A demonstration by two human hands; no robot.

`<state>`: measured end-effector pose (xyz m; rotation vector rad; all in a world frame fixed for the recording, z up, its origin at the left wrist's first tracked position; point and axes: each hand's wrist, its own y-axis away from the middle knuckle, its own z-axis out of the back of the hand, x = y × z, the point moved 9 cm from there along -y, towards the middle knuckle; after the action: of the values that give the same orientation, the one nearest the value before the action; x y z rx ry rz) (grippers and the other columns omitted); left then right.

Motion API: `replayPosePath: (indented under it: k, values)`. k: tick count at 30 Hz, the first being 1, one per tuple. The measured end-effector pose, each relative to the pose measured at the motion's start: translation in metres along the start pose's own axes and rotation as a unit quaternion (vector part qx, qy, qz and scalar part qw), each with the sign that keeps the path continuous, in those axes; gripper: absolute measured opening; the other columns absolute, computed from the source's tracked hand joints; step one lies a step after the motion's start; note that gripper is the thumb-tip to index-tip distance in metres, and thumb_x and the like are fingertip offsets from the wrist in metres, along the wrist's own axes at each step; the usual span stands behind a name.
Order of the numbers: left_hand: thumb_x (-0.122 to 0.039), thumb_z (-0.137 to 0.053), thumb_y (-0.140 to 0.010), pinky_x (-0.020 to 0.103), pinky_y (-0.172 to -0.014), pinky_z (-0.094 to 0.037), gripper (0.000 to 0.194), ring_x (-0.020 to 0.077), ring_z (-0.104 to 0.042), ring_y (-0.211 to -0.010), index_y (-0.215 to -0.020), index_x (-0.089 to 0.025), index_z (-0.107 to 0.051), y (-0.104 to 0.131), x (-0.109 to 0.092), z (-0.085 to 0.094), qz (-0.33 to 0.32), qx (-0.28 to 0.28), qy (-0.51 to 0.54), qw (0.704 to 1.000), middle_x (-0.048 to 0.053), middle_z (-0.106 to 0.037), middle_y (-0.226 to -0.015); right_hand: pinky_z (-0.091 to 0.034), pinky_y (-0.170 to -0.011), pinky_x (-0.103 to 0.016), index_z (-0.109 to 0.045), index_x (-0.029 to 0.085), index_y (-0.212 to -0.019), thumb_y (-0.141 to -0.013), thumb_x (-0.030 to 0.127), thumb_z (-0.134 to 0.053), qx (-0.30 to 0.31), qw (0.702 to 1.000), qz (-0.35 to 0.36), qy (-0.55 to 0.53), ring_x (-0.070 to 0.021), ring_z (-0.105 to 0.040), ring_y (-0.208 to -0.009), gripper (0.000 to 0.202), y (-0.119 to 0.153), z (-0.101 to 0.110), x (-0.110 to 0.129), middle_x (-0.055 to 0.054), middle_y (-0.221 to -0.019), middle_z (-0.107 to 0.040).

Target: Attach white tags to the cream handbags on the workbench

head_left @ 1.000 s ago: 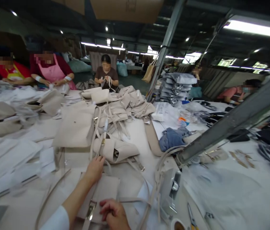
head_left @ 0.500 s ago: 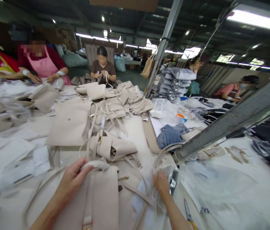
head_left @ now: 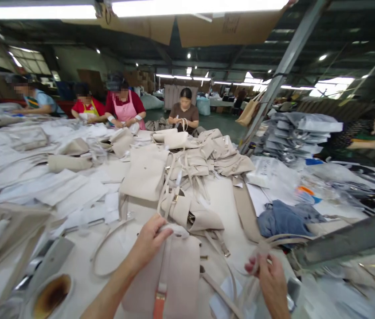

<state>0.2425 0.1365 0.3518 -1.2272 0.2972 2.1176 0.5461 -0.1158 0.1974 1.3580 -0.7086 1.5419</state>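
A beige bag (head_left: 184,274) with a buckled strap down its front lies flat in front of me. My left hand (head_left: 149,243) is closed on its top edge, thumb and fingers round the handle (head_left: 176,230), which has a pale wrapping. To the right of the bag my right hand (head_left: 270,277) pinches a pale beige strap (head_left: 255,266); motion blur hides where the strap ends. A loose beige strap (head_left: 220,294) and a bluish-white paper (head_left: 225,294) lie between the bag and that hand.
Beige bags (head_left: 144,173) are heaped ahead. A blue cloth (head_left: 282,219) lies right, beside a slanting metal post (head_left: 350,232). A cup with brown liquid (head_left: 52,294) stands at the lower left. Several co-workers sit across the table, one in a pink apron (head_left: 126,110).
My view has swung left, bringing the cup and more of the table into sight. My right hand has lifted slightly with the strap; my left hand still grips the bag's top.
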Motion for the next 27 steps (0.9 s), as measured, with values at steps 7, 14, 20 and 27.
replayPosePath:
  k: [7, 14, 20, 27]
  values:
    - [-0.031, -0.057, -0.078, 0.029, -0.071, -0.038, 0.017, 0.0182, -0.053, -0.075, -0.069, -0.02, -0.066, 0.011, -0.015, 0.01, 0.013, -0.029, -0.001, 0.999, 0.001, -0.052, -0.074, -0.036, -0.039, -0.014, -0.067, 0.014, -0.089, -0.055, 0.037, -0.087, 0.469, 0.829, -0.229, -0.199, -0.0057, -0.055, -0.049, 0.046, 0.189, -0.168, 0.064, -0.003, -0.075, -0.068]
    - [-0.031, -0.044, -0.084, 0.029, -0.07, -0.043, 0.038, 0.0176, -0.056, -0.071, -0.115, -0.015, -0.06, 0.026, 0.011, 0.014, 0.075, -0.107, 0.051, 0.99, -0.001, -0.058, -0.071, -0.035, -0.043, -0.012, -0.067, 0.022, -0.095, -0.055, 0.044, -0.084, 0.277, 0.894, -0.177, -0.305, -0.01, -0.063, -0.067, 0.049, 0.176, -0.235, 0.09, 0.0, -0.089, -0.072]
    - [-0.019, -0.053, -0.079, 0.029, -0.067, -0.038, 0.02, 0.0185, -0.053, -0.073, -0.062, -0.018, -0.063, 0.006, -0.018, 0.009, -0.001, -0.056, -0.102, 0.993, 0.002, -0.057, -0.069, -0.033, -0.04, -0.019, -0.069, 0.023, -0.089, -0.055, 0.05, -0.083, 0.334, 0.894, -0.133, -0.268, -0.0093, -0.048, -0.048, 0.046, 0.169, -0.244, 0.082, 0.003, -0.064, -0.065]
    - [-0.024, -0.045, -0.092, 0.031, -0.06, -0.041, 0.024, 0.0208, -0.056, -0.069, -0.096, -0.02, -0.068, 0.084, -0.048, -0.034, -0.273, -0.055, -0.25, 0.927, 0.007, -0.062, -0.07, -0.045, -0.06, -0.025, -0.071, 0.02, -0.071, -0.055, 0.027, -0.084, 0.429, 0.883, -0.07, -0.177, -0.0143, -0.058, -0.062, 0.022, 0.176, -0.217, 0.078, 0.002, -0.067, -0.069]
